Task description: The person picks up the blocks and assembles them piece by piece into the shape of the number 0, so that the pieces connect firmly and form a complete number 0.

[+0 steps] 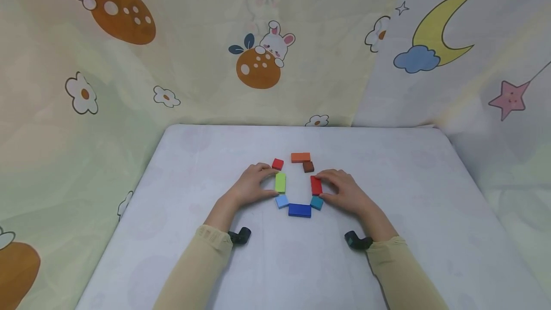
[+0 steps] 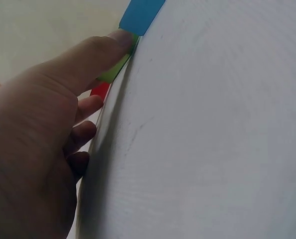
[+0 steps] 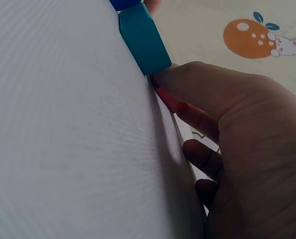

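Several coloured blocks lie in a rough ring on the table. At its left side, my left hand [image 1: 251, 186] pinches a light green block [image 1: 281, 182] end to end between thumb and index finger. Opposite, my right hand [image 1: 344, 192] holds a red block [image 1: 316, 185] the same way. A light blue block [image 1: 281, 201] sits just below the green one, by the left thumb. Near the right thumb is a teal block [image 3: 144, 40]. A dark blue block [image 1: 299, 210] lies between these two. Beyond the left fingertips is a small red block [image 1: 277, 164].
At the far side of the ring, an orange block [image 1: 300, 157] touches a small brown block [image 1: 308, 166]. The table [image 1: 297, 267] has a pale cover. A printed cloth [image 1: 193, 51] hangs behind and beside it. Each wrist wears a dark device.
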Demonstrator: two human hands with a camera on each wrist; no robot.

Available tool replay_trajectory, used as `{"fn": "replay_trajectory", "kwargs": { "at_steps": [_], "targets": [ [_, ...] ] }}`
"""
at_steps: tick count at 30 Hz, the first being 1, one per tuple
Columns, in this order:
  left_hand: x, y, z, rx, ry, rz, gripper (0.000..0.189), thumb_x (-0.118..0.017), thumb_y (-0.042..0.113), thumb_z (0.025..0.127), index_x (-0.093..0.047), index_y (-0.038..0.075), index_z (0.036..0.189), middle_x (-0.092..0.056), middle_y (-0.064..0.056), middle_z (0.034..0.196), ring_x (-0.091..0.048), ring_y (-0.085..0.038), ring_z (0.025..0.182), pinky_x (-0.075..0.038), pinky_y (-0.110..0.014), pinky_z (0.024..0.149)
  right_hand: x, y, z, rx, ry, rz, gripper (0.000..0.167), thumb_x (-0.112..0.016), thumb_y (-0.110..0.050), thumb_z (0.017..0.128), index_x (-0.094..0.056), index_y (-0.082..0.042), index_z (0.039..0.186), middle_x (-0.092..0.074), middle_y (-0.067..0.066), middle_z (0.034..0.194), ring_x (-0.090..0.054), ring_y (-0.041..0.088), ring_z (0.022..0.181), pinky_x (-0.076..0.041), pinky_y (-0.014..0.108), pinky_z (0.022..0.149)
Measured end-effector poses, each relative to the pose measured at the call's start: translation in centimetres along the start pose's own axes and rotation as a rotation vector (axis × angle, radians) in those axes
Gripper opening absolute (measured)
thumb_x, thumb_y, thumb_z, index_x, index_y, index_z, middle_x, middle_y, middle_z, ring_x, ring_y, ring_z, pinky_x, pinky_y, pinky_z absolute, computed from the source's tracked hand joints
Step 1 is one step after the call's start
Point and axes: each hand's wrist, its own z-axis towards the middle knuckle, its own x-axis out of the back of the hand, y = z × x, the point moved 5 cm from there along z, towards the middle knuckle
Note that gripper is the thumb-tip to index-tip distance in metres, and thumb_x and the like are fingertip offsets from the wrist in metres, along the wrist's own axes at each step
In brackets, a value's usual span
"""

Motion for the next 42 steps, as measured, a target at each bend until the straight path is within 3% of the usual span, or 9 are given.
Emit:
{"fn": "replay_trajectory", "kwargs": {
  "at_steps": [12,19,27,34,42],
  "targets": [
    [0.3,0.0,-0.3,0.006,-0.041,-0.046,0.069,-0.072,0.057,0.083,-0.050,0.035,0.144,-0.047,0.000,0.146,-0.042,-0.023,0.133,-0.038,-0.045,0.112,0.1,0.0,0.0,0.005,-0.004,0.011,0.056,-0.074,-0.033,0.088,-0.053,-0.031,0.139,-0.053,-0.001,0.143,-0.043,0.024,0.134,-0.035,0.056,0.112],
    [0.0,-0.6,-1.0,-0.030,-0.018,-0.126,0.053,-0.061,0.049,0.094,-0.050,0.035,0.144,-0.046,0.003,0.150,-0.040,-0.023,0.139,-0.035,-0.047,0.115,-0.2,-0.1,-0.1,0.009,-0.003,0.010,0.055,-0.074,-0.032,0.087,-0.054,-0.032,0.138,-0.054,-0.001,0.142,-0.044,0.025,0.134,-0.036,0.057,0.111],
    [-0.3,0.3,-2.5,-0.152,-0.005,-0.056,0.041,-0.050,0.041,0.102,-0.051,0.038,0.143,-0.041,0.017,0.155,-0.035,-0.021,0.144,-0.029,-0.049,0.118,0.0,-0.2,-0.1,0.004,0.008,0.003,0.056,-0.075,-0.032,0.086,-0.054,-0.032,0.138,-0.054,0.000,0.142,-0.043,0.026,0.134,-0.036,0.057,0.111],
    [-0.5,0.2,-3.1,-0.151,-0.009,-0.019,0.040,-0.049,0.040,0.103,-0.052,0.039,0.142,-0.041,0.018,0.154,-0.036,-0.021,0.143,-0.029,-0.048,0.118,-0.4,-0.1,0.2,0.020,0.004,0.018,0.053,-0.073,-0.034,0.088,-0.054,-0.033,0.137,-0.054,-0.001,0.142,-0.043,0.025,0.134,-0.035,0.058,0.111],
    [-0.4,0.5,-2.8,-0.169,0.004,-0.018,0.039,-0.050,0.041,0.102,-0.053,0.038,0.141,-0.042,0.017,0.153,-0.038,-0.021,0.142,-0.031,-0.048,0.117,-0.1,0.4,0.0,0.022,0.026,0.039,0.046,-0.066,-0.038,0.092,-0.054,-0.035,0.137,-0.054,-0.003,0.142,-0.043,0.023,0.135,-0.034,0.059,0.112]
  ]
}}
